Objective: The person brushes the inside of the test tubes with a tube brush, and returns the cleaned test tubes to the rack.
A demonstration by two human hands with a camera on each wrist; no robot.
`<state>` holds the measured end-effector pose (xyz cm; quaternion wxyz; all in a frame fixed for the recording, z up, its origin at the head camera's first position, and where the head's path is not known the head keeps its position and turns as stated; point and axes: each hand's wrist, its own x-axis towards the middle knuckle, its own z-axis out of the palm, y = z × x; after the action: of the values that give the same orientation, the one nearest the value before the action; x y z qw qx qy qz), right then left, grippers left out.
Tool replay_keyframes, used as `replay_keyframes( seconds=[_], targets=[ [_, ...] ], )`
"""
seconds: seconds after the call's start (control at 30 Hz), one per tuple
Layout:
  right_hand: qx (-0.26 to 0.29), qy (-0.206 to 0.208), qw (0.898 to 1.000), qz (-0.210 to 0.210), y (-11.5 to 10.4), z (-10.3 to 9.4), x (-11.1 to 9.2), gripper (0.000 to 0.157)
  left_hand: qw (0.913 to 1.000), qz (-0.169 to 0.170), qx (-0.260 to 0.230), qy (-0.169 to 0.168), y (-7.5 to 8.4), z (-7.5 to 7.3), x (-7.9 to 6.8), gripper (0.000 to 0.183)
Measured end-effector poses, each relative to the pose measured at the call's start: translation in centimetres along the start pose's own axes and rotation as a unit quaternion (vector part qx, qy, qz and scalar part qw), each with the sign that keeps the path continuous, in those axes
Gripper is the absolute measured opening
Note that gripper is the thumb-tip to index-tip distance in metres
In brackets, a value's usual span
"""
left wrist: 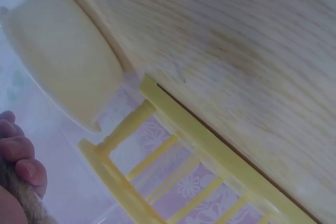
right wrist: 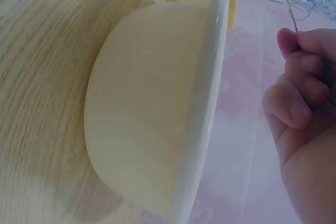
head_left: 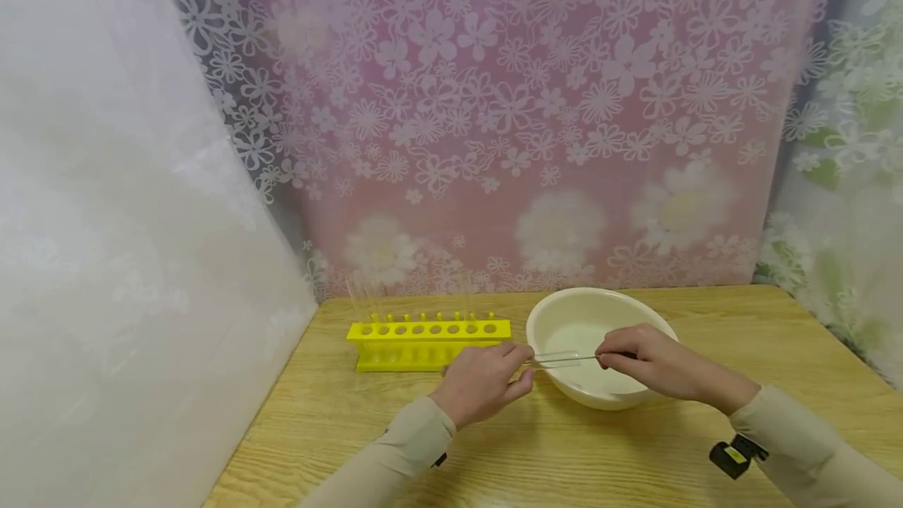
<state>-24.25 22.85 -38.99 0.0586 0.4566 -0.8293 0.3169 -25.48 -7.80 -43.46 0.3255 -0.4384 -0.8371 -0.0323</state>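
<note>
Over the left part of a cream basin (head_left: 600, 400), my left hand (head_left: 485, 381) holds a clear glass test tube (head_left: 560, 361) lying roughly level, its mouth toward the right. My right hand (head_left: 652, 363) pinches the twisted wire (right wrist: 293, 20) of a test tube brush between thumb and forefinger. That wire runs into the tube's mouth, seen in the right wrist view. Brownish bristles (left wrist: 22, 195) show by the fingers of the left hand in the left wrist view. Most of the brush head is hidden in the head view.
A yellow test tube rack (head_left: 430, 331) stands left of the basin, with a few clear tubes (head_left: 361, 300) upright at its ends. All stand on a wood-grain table (head_left: 339, 429). Flowered curtains (head_left: 451, 139) hang behind and at the sides.
</note>
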Motion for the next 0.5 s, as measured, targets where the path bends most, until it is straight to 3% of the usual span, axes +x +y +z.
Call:
replay_keyframes(
  seconds=[0.3, 0.5],
  targets=[
    [-0.010, 0.010, 1.000, -0.014, 0.4, -0.4, -0.6, 0.021, 0.9999, 0.006, -0.005, -0.007, 0.3, -0.1, 0.2, 0.020],
    [-0.016, 0.009, 1.000, 0.002, 0.7, -1.3, -1.5, 0.022, 0.9998, -0.001, -0.010, -0.016, -0.1, -0.2, -0.1, 0.019]
  ],
)
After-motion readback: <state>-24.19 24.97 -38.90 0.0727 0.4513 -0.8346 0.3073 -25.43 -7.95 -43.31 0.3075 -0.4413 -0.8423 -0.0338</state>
